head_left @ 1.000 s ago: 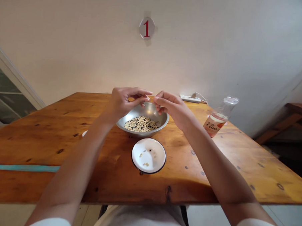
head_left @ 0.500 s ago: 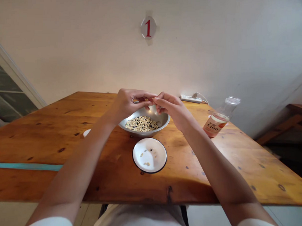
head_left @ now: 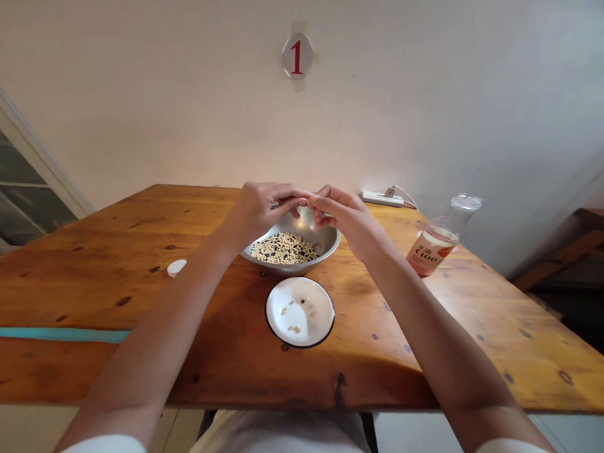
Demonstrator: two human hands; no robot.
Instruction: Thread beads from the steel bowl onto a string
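Above the far side of a steel bowl (head_left: pixel 325 254), my left hand (head_left: pixel 270 202) and my right hand (head_left: pixel 340 208) meet at the fingertips. Both are closed in a pinch; whatever lies between the fingers is too small to name. Pale and black beans (head_left: pixel 284 248) cover the bottom of the bowl. Nearer to me stands a white dish (head_left: pixel 284 292) with a dark rim, holding several pale bits and one dark bean.
A clear bottle (head_left: pixel 431 249) with pinkish liquid stands at the right. A power strip (head_left: pixel 382 198) lies by the wall. To the left are a white cap (head_left: pixel 177 268) and a flat teal strip (head_left: pixel 57 334) on the wooden table (head_left: pixel 215 369).
My left hand has shifted slightly right, closer to my right hand, and its fingers are lower. More of the white cap shows beside my left forearm. The bowl and dish stay put.
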